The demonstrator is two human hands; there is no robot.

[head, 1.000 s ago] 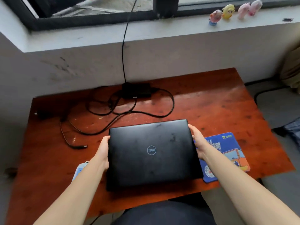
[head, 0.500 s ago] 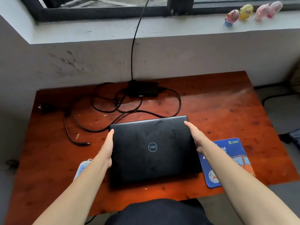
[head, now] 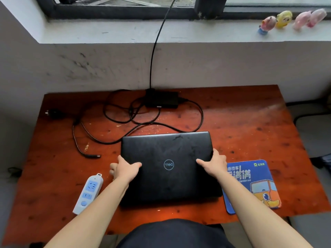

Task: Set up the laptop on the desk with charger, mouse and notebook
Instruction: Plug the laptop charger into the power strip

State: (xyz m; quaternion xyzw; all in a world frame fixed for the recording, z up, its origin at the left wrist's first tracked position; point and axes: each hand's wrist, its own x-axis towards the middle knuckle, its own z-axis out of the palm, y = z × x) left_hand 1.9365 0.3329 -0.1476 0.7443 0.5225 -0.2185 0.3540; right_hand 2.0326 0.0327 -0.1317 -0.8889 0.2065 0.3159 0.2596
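We clasp the closed Dell laptop between left hand and right hand, thumbs on its lid.

**Scuffed red-brown surface**

It carries a closed black laptop at front middle, a blue mouse pad against its right edge, a pale power strip to its left, and a black charger brick with looped cable by the far edge

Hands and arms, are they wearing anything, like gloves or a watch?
No. The left hand and right hand are bare: no gloves, rings or watch show. The left forearm and right forearm are bare too, no sleeves in view.
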